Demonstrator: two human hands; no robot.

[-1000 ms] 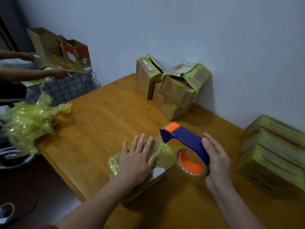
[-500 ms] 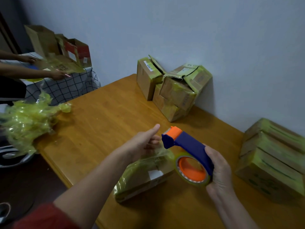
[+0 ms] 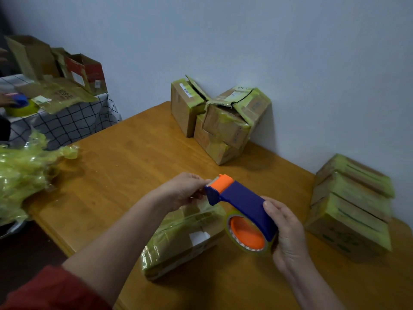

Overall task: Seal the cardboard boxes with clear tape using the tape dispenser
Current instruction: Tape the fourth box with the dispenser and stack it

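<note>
A flat cardboard box [image 3: 178, 240], wrapped in yellowish clear tape and bearing a white label, lies on the wooden table [image 3: 125, 166] in front of me. Above it I hold a blue and orange tape dispenser [image 3: 241, 200] with a roll of clear tape on its orange hub. My right hand [image 3: 288, 233] grips the blue handle and the roll. My left hand [image 3: 185, 189] pinches at the orange cutter end, where the tape end comes out; the tape itself is hard to make out.
Several taped boxes [image 3: 221, 121] are piled against the wall at the back. A stack of taped boxes [image 3: 350, 209] sits at the right. Crumpled used tape [image 3: 24, 173] lies at the table's left edge. A checked-cloth side table [image 3: 62, 121] holds opened cartons and another person's hand.
My left hand left the top of the box and rose to the dispenser's cutter end. My right hand lifted the dispenser slightly and closed round its handle.
</note>
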